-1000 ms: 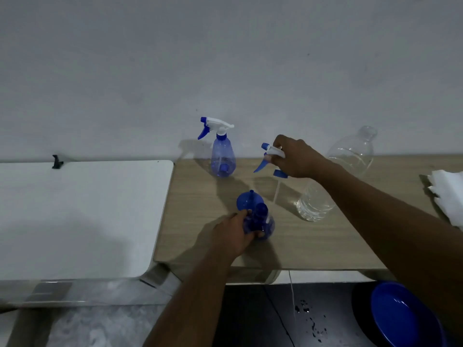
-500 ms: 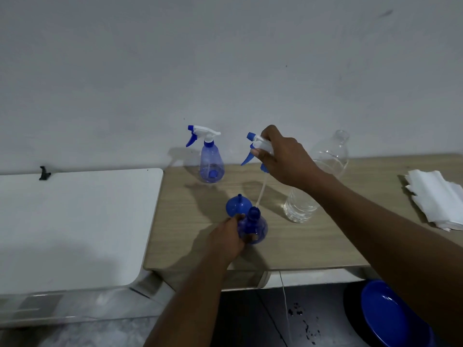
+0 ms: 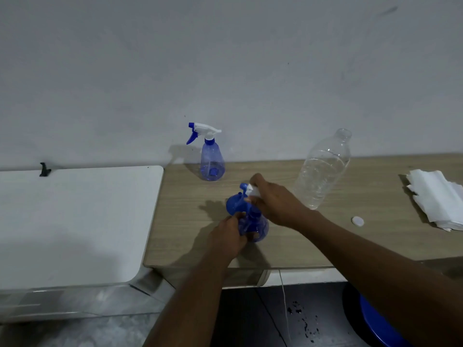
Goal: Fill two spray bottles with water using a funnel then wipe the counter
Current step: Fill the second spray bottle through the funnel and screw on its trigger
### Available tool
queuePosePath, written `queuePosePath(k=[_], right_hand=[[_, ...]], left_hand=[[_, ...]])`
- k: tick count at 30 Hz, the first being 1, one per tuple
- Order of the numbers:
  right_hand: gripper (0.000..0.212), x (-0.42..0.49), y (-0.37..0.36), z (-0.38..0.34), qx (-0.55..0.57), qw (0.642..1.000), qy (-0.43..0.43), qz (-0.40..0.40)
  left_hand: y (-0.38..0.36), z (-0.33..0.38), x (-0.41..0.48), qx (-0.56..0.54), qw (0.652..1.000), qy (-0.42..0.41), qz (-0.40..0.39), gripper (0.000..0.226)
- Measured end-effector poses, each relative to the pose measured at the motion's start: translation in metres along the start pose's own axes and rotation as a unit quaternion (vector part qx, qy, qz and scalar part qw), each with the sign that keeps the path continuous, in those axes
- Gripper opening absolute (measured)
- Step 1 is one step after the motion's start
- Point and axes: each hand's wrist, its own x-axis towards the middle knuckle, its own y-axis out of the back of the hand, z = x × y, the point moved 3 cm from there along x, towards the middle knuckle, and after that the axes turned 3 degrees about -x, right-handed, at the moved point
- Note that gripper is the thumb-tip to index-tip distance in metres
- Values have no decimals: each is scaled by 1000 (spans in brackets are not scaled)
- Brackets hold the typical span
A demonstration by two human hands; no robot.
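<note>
My left hand [image 3: 229, 235] grips a blue spray bottle [image 3: 258, 227] standing near the front of the wooden counter [image 3: 325, 241]. My right hand [image 3: 274, 204] holds its white and blue spray head [image 3: 248, 191] down on the bottle's neck. A blue funnel [image 3: 234, 205] lies on the counter just behind the bottle, partly hidden by my hands. A second blue spray bottle [image 3: 211, 156] with its head on stands upright by the wall. A clear plastic water bottle [image 3: 323, 171], uncapped and partly full, stands to the right.
A white bottle cap [image 3: 357, 220] lies on the counter right of my right arm. A stack of white paper towels [image 3: 436, 199] lies at the far right. A white table [image 3: 75, 221] adjoins on the left. A blue basin [image 3: 375, 324] sits on the floor below.
My right hand has brought the spray head with its tube down from above the counter onto the neck of the bottle that my left hand holds.
</note>
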Motion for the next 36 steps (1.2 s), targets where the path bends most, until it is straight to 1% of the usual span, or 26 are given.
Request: queuePosePath(k=[3,5,7,9,10,12,14,16,19,21,23,26,29,32,34,36], right_hand=[[28,-6,-14,4,33,999,15,-4],[38,-5,-13,5,9,999,35,-22],[52,-3,-12,6,-22,997,41,-65],[52,-2,-13,5,-49,994,44,-86],[50,-2,-15,5,-62,994,47,-79],[50,-2,-19,4,-73,996,40,-41],[53,-5,-23,5,-77,996,38,0],[56,-7,-26,7,-81,995,52,23],[50,-9,-25,9,-71,995,66,25],[47,-8,-25,7,-62,997,52,18],[50,-7,-26,7,-75,996,38,22],[54,-9,-27,8,-82,995,57,29],[48,-9,-26,7,-60,996,58,16],[49,-5,-25,5,-81,995,45,31],[50,-8,-26,7,-84,994,56,40],[45,-11,-28,10,-67,995,68,36]], left_hand=[[-1,-1,-1,-9,1000,-2,8,62],[-2,0,-1,-14,1000,-3,10,63],[-2,0,-1,-5,1000,-1,13,65],[-3,-3,0,3,1000,6,14,64],[-3,-4,0,5,1000,5,13,62],[-3,-3,-1,15,1000,-2,19,57],[-2,-2,-3,9,1000,-10,25,55],[-1,-1,-4,6,1000,-9,26,51],[0,-1,-3,15,1000,-12,23,47],[1,1,-4,24,999,-11,18,51],[1,2,-6,16,1000,-15,22,53],[3,2,-7,5,1000,-18,20,47],[5,2,-7,14,1000,-19,20,48],[5,3,-8,9,999,-18,28,50],[4,3,-9,6,1000,-12,24,48],[4,3,-8,6,1000,-18,21,49]])
